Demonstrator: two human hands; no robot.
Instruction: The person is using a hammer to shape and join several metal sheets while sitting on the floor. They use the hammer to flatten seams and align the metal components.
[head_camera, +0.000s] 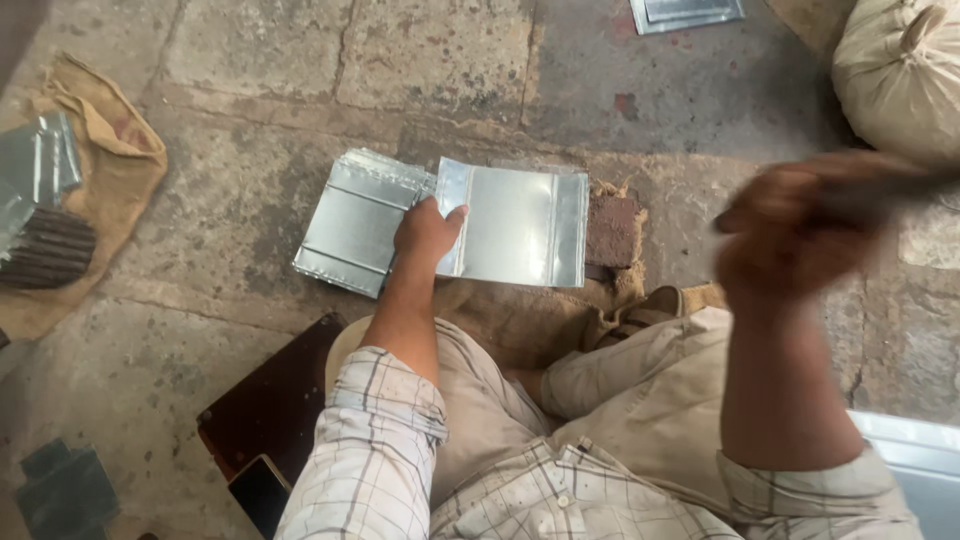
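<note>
A shiny rectangular metal sheet (520, 225) with folded edges lies on the ground in front of my knees. My left hand (425, 232) grips its left edge, thumb on top. To the left of that sheet rests a stack of similar metal sheets (355, 222), tilted. My right hand (795, 235) is raised at the right, blurred with motion, closed around a dark handle-like tool (890, 185) that reaches toward the right edge; what kind of tool it is cannot be told.
A brown block (612, 230) sits just right of the sheet. Burlap cloth (110, 170) with metal pieces lies far left. A tied sack (900, 70) stands top right. More metal sheet (685, 12) at top, a dark wooden board (270, 400) by my left leg.
</note>
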